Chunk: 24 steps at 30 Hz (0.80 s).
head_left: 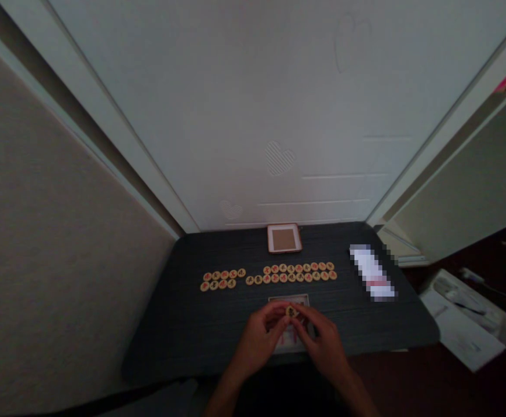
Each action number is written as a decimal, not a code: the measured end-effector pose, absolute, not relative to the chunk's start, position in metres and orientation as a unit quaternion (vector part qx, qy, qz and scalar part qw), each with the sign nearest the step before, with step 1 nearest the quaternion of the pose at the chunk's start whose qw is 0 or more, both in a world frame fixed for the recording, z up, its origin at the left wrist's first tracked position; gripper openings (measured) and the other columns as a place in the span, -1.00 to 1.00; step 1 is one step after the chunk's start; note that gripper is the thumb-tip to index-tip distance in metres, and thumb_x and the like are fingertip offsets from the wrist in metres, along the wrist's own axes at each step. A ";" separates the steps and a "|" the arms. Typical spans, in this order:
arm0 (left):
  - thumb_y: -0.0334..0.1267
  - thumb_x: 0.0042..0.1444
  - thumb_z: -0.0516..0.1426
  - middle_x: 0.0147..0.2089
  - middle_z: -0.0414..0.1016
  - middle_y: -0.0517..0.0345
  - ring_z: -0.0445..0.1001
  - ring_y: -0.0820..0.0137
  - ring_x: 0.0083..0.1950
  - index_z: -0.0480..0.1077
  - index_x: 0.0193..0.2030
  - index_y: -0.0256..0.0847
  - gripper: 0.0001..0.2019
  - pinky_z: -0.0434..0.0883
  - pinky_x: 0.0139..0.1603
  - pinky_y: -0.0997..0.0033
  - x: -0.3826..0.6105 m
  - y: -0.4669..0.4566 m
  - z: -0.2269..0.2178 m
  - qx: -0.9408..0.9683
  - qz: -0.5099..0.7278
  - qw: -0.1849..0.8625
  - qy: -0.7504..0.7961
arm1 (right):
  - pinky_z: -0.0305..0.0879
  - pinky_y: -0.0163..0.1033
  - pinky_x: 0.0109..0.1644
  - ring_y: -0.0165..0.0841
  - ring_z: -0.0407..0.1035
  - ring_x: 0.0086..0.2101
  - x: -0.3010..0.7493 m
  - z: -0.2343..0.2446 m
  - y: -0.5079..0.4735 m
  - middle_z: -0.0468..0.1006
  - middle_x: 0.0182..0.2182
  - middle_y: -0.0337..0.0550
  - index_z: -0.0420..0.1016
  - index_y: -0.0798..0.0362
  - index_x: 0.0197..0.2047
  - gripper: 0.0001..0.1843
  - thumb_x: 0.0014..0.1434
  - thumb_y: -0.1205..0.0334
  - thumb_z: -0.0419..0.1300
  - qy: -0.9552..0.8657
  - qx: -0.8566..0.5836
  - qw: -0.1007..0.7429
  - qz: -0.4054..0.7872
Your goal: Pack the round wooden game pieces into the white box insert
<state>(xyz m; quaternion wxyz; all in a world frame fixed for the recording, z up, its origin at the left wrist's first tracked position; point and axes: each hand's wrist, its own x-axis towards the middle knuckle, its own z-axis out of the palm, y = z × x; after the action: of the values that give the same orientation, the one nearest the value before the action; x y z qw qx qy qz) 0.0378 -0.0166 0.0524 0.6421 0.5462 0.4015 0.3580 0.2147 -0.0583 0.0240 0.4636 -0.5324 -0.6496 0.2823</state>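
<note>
Between the fingertips of both hands is a round wooden Chinese chess piece [291, 311] with a dark character on its face. My left hand [261, 330] pinches it from the left, and my right hand [320, 333] from the right. Both hands are over a shallow box [291, 349] with pink or red marks, partly hidden beneath them. Beyond the hands, several more Chinese chess pieces [283, 278] with red or dark characters lie flat in two rows, with a gap between a left group [222, 284] and a longer right group.
The dark table [178, 324] stands against a white panel with heart shapes. At its back edge lies a shallow box or lid [284, 239] with a brown centre. A blurred white item [372, 272] lies at the right. On the floor is an open white box [470, 324].
</note>
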 end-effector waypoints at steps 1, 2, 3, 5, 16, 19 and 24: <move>-0.21 0.27 0.22 0.11 0.61 -0.02 0.59 0.21 0.08 0.53 0.07 -0.17 -0.74 0.48 0.17 0.22 0.037 -0.017 0.052 0.549 0.356 0.640 0.402 | 0.50 -0.21 -0.03 -0.26 0.57 -0.14 0.215 0.024 -0.059 0.67 -0.04 -0.15 0.52 -0.15 0.19 -0.64 0.34 0.20 0.21 -0.648 -0.534 0.462 0.287; -0.20 0.27 0.21 0.11 0.61 -0.02 0.59 0.21 0.08 0.53 0.07 -0.17 -0.74 0.48 0.17 0.21 0.037 -0.017 0.052 0.552 0.353 0.639 0.403 | 0.50 -0.20 -0.03 -0.26 0.57 -0.14 0.215 0.025 -0.059 0.67 -0.04 -0.15 0.51 -0.15 0.20 -0.63 0.34 0.20 0.21 -0.647 -0.534 0.459 0.291; -0.20 0.27 0.21 0.11 0.62 -0.02 0.60 0.21 0.08 0.53 0.07 -0.16 -0.74 0.48 0.17 0.21 0.037 -0.017 0.052 0.554 0.349 0.638 0.405 | 0.50 -0.19 -0.01 -0.25 0.57 -0.13 0.216 0.025 -0.059 0.67 -0.03 -0.14 0.51 -0.16 0.20 -0.63 0.35 0.19 0.21 -0.647 -0.534 0.456 0.296; -0.19 0.27 0.22 0.10 0.62 -0.01 0.60 0.20 0.08 0.54 0.06 -0.15 -0.74 0.48 0.17 0.21 0.036 -0.017 0.052 0.559 0.343 0.633 0.411 | 0.49 -0.18 0.00 -0.24 0.57 -0.13 0.217 0.026 -0.059 0.67 -0.02 -0.14 0.51 -0.16 0.21 -0.62 0.35 0.19 0.21 -0.648 -0.533 0.451 0.305; -0.16 0.25 0.22 0.10 0.64 0.03 0.60 0.20 0.09 0.57 0.07 -0.09 -0.73 0.48 0.19 0.21 0.032 -0.016 0.052 0.594 0.329 0.595 0.430 | 0.48 -0.21 -0.04 -0.27 0.57 -0.18 0.217 0.027 -0.059 0.68 -0.08 -0.17 0.55 -0.16 0.17 -0.63 0.30 0.18 0.26 -0.631 -0.543 0.450 0.324; -0.16 0.25 0.23 0.06 0.66 0.05 0.62 0.21 0.06 0.58 0.03 -0.09 -0.76 0.49 0.16 0.24 0.032 -0.017 0.055 0.604 0.321 0.585 0.436 | 0.47 -0.23 -0.07 -0.28 0.57 -0.21 0.216 0.030 -0.059 0.69 -0.12 -0.18 0.59 -0.14 0.10 -0.68 0.28 0.16 0.27 -0.618 -0.551 0.455 0.327; -0.15 0.25 0.22 -0.01 0.68 0.07 0.64 0.25 -0.01 0.59 -0.02 -0.09 -0.79 0.52 0.09 0.29 0.032 -0.019 0.062 0.614 0.307 0.582 0.435 | 0.45 -0.25 -0.17 -0.28 0.55 -0.29 0.214 0.030 -0.058 0.68 -0.28 -0.17 0.63 -0.06 -0.07 -0.79 0.27 0.07 0.29 -0.583 -0.574 0.459 0.348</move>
<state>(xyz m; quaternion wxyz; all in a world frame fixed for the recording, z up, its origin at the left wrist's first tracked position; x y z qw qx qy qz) 0.0321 -0.0193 0.0619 0.5823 0.6141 0.4351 0.3073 0.2143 -0.0577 0.0304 0.4587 -0.5736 -0.5827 0.3478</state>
